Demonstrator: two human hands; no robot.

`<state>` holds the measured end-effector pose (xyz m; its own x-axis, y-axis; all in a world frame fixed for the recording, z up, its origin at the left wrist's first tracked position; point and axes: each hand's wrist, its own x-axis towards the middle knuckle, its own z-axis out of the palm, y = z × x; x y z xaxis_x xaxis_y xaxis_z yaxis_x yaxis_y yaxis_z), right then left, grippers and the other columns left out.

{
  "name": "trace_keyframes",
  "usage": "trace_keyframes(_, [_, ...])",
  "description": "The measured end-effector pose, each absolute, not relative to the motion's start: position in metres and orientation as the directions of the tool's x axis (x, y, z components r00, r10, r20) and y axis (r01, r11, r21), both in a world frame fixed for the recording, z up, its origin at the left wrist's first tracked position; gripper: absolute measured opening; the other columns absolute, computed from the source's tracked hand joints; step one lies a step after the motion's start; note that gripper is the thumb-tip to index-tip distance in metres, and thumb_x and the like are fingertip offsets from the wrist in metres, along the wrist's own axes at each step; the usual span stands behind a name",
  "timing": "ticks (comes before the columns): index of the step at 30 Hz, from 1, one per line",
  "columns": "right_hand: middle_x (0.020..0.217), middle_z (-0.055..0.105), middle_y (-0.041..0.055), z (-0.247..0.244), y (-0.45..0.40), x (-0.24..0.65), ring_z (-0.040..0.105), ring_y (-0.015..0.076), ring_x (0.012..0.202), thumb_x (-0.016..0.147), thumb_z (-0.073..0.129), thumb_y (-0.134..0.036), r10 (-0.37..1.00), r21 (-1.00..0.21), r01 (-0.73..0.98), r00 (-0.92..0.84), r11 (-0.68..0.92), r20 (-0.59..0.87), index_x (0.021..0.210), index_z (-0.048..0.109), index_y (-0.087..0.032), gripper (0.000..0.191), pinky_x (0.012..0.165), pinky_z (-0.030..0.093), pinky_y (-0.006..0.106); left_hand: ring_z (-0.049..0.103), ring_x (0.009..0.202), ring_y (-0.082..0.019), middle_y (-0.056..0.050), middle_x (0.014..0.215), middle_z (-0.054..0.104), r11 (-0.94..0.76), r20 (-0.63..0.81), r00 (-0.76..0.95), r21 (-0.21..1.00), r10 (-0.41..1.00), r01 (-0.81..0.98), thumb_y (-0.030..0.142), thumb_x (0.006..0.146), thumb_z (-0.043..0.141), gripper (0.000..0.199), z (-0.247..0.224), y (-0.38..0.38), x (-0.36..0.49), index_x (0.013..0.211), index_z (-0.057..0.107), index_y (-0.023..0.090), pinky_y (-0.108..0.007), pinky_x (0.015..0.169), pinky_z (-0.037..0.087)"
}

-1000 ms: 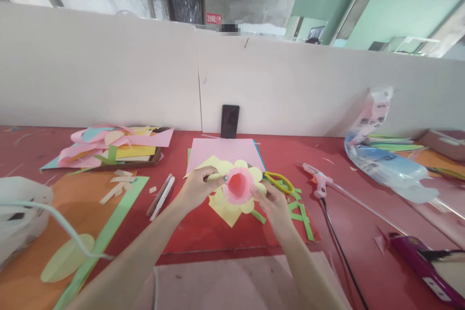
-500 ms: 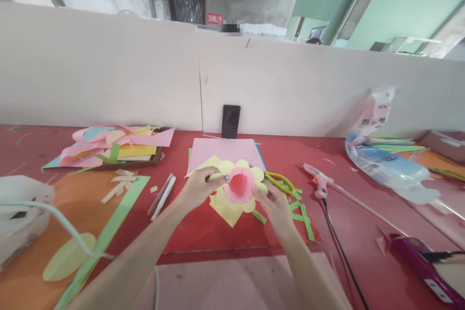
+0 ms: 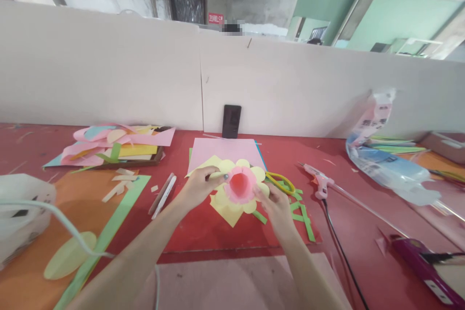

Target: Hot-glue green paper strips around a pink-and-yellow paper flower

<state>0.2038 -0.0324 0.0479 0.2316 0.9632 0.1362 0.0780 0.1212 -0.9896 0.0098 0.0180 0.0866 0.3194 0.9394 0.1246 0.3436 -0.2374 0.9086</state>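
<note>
Between my hands is a paper flower (image 3: 241, 188) with pale yellow scalloped petals and a pink cup-like centre, its reddish hollow facing me. My left hand (image 3: 198, 186) is closed, pinching a pale yellow petal on the flower's left, with a small shiny spot near the fingertips. On the other side my right hand (image 3: 275, 203) grips the petals at the right edge, thumb against the front. A yellow paper sheet (image 3: 229, 212) lies below the flower. Just beyond my right hand rest yellow-handled scissors (image 3: 281, 181), partly hidden.
Pink paper (image 3: 227, 151) lies behind the flower, and a black phone (image 3: 231, 121) leans on the white partition. Green strips (image 3: 308, 223) and a glue gun (image 3: 320, 181) with its cord are to the right. Paper scraps (image 3: 119, 147) fill a tray at left, near pens (image 3: 164, 196).
Almost nothing differs. Both hands keep the flower in the same place, and the whole view has shifted very slightly.
</note>
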Motion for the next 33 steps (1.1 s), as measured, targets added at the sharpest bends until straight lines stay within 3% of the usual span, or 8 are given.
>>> trace_keyframes(4, [0.055, 0.04, -0.0035, 0.047, -0.033, 0.204, 0.033, 0.0072, 0.052, 0.068, 0.062, -0.041, 0.955, -0.982, 0.099, 0.237, 0.159, 0.178, 0.06, 0.05, -0.016, 0.029, 0.046, 0.03, 0.021, 0.027, 0.05, -0.008, 0.006, 0.054, 0.028, -0.214, 0.101, 0.319, 0.915, 0.942, 0.342, 0.048, 0.072, 0.052, 0.039, 0.086, 0.019, 0.01, 0.053, 0.038, 0.017, -0.021, 0.046, 0.021])
trace_keyframes(9, [0.066, 0.051, -0.0003, 0.045, -0.034, 0.205, 0.044, 0.0109, 0.062, 0.073, 0.058, -0.039, 0.945, -0.968, 0.13, 0.222, 0.215, 0.24, 0.07, 0.056, -0.016, 0.023, 0.055, 0.037, 0.022, 0.034, 0.054, -0.009, 0.004, 0.057, 0.036, -0.254, 0.133, 0.323, 0.896, 0.937, 0.365, 0.043, 0.076, 0.048, 0.033, 0.079, 0.023, 0.009, 0.058, 0.047, 0.016, -0.022, 0.049, 0.026])
trace_keyframes(15, [0.065, 0.05, -0.002, 0.048, -0.041, 0.204, 0.041, 0.0096, 0.059, 0.075, 0.057, -0.034, 0.826, -0.84, 0.474, 0.337, 0.265, 0.451, 0.075, 0.058, -0.018, 0.017, 0.055, 0.035, 0.02, 0.046, 0.061, -0.012, 0.002, 0.063, 0.05, -0.191, 0.118, 0.195, 0.888, 0.974, 0.418, 0.046, 0.078, 0.045, 0.034, 0.065, 0.031, 0.009, 0.073, 0.06, 0.016, -0.023, 0.055, 0.034])
trace_keyframes(17, [0.062, 0.047, -0.0028, 0.048, -0.042, 0.204, 0.039, 0.009, 0.057, 0.076, 0.056, -0.033, 0.814, -0.816, 0.511, 0.332, 0.269, 0.477, 0.073, 0.058, -0.018, 0.016, 0.054, 0.034, 0.02, 0.047, 0.06, -0.013, 0.001, 0.063, 0.051, -0.156, 0.095, 0.165, 0.901, 0.982, 0.406, 0.047, 0.076, 0.048, 0.034, 0.062, 0.033, 0.01, 0.078, 0.063, 0.016, -0.023, 0.054, 0.036])
trace_keyframes(25, [0.063, 0.048, -0.0017, 0.045, -0.035, 0.204, 0.041, 0.0101, 0.059, 0.074, 0.056, -0.039, 0.912, -0.959, 0.191, 0.316, 0.208, 0.26, 0.071, 0.057, -0.017, 0.022, 0.053, 0.035, 0.021, 0.038, 0.051, -0.008, 0.005, 0.056, 0.041, -0.082, 0.015, 0.28, 0.971, 0.96, 0.226, 0.047, 0.067, 0.06, 0.031, 0.056, 0.032, 0.016, 0.074, 0.06, 0.017, -0.018, 0.046, 0.032])
trace_keyframes(33, [0.065, 0.052, -0.0009, 0.044, -0.033, 0.204, 0.043, 0.0088, 0.056, 0.071, 0.059, -0.042, 0.932, -0.985, 0.056, 0.317, 0.166, 0.175, 0.074, 0.058, -0.016, 0.026, 0.051, 0.036, 0.02, 0.032, 0.05, -0.006, 0.003, 0.057, 0.043, -0.015, -0.031, 0.358, 0.992, 0.933, 0.123, 0.044, 0.065, 0.063, 0.031, 0.054, 0.031, 0.017, 0.071, 0.062, 0.014, -0.019, 0.046, 0.028])
